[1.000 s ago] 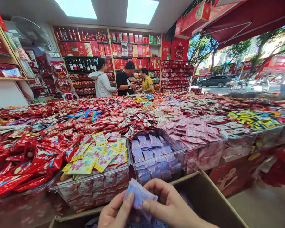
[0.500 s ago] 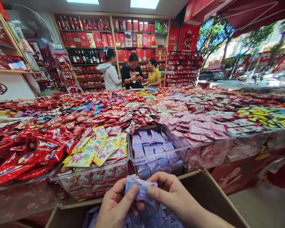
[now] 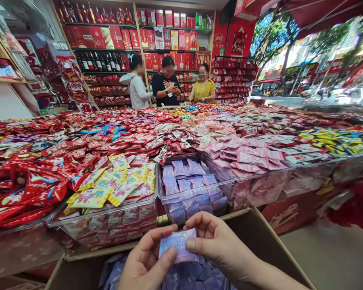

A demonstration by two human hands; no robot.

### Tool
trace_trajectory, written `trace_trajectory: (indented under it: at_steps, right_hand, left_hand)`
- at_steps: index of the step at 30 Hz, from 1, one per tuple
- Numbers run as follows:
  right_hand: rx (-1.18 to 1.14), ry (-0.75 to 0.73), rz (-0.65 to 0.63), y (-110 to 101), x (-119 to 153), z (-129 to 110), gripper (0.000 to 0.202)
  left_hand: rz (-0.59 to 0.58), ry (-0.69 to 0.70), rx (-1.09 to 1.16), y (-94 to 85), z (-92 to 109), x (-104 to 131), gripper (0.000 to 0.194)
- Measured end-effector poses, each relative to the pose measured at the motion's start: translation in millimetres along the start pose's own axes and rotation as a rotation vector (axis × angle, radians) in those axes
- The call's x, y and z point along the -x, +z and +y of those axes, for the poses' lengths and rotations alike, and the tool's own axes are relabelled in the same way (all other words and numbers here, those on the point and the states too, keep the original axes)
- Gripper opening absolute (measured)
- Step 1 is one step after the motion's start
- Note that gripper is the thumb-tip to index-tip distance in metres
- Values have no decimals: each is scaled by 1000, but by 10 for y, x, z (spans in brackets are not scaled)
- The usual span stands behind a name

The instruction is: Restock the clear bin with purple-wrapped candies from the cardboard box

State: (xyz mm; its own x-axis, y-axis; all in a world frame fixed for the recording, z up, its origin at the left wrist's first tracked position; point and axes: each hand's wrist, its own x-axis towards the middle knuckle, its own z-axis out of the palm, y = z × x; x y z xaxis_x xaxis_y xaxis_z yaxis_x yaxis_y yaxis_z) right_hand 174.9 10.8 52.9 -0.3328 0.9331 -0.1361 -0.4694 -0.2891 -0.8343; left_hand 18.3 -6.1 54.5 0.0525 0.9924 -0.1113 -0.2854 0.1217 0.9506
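Note:
Between both hands I hold a small purple candy packet (image 3: 180, 245) with pale print. My left hand (image 3: 149, 255) grips its left side, thumb on the front. My right hand (image 3: 213, 243) pinches the right side between thumb and fingers. Below the hands, an open cardboard box (image 3: 269, 249) holds many similar purple packets (image 3: 193, 278). Just beyond its far edge stands a clear plastic bin (image 3: 196, 189), where purple packets (image 3: 196, 183) stand in rows, part of the bin filled.
Left of that bin is one with yellow cartoon packets (image 3: 127, 185), then red snack bags (image 3: 36, 189). Pink packets (image 3: 245, 155) lie to the right. Three people (image 3: 169, 86) stand behind the display, before shelves of bottles and red boxes (image 3: 117, 38).
The packet has turned so its printed face shows more flatly, and my fingers have shifted on it. The view has moved slightly; the person in yellow now stands more upright.

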Motion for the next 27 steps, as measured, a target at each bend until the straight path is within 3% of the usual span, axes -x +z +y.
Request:
trace_trajectory:
  at_steps: [4, 9, 14, 18, 20, 21, 23, 24, 25, 27]
  right_hand:
    - [70, -37, 38, -20, 68, -60, 36]
    - [160, -7, 34, -115, 80, -63, 24]
    - [396, 38, -164, -148, 98, 15, 27]
    - [613, 14, -229, -114, 141, 21, 28]
    - [796, 20, -292, -103, 165, -24, 26]
    - [880, 33, -321, -100, 177, -53, 22]
    - [984, 52, -360, -95, 200, -113, 17]
    - [1016, 51, -373, -92, 212, -142, 14]
    - [1039, 44, -381, -89, 226, -170, 13]
    - [1073, 26, -370, -83, 253, -225, 13]
  left_hand:
    - [-39, -12, 29, 54, -3, -2, 37]
    - [7, -11, -14, 121, 19, 45, 36]
    - [10, 82, -247, 115, -63, 121, 45]
    - [-47, 240, -434, 30, -87, 182, 44]
    - [-140, 397, -663, -4, 67, 155, 34]
    - [-193, 539, -829, -3, 195, 115, 23]
    - [-203, 819, -1086, 56, 515, -23, 26]
    - [-202, 892, -1164, 115, 682, -121, 26]
    - [-249, 953, -1241, 188, 837, -235, 24]
    - [-371, 870, -1442, 357, 1075, -490, 24]
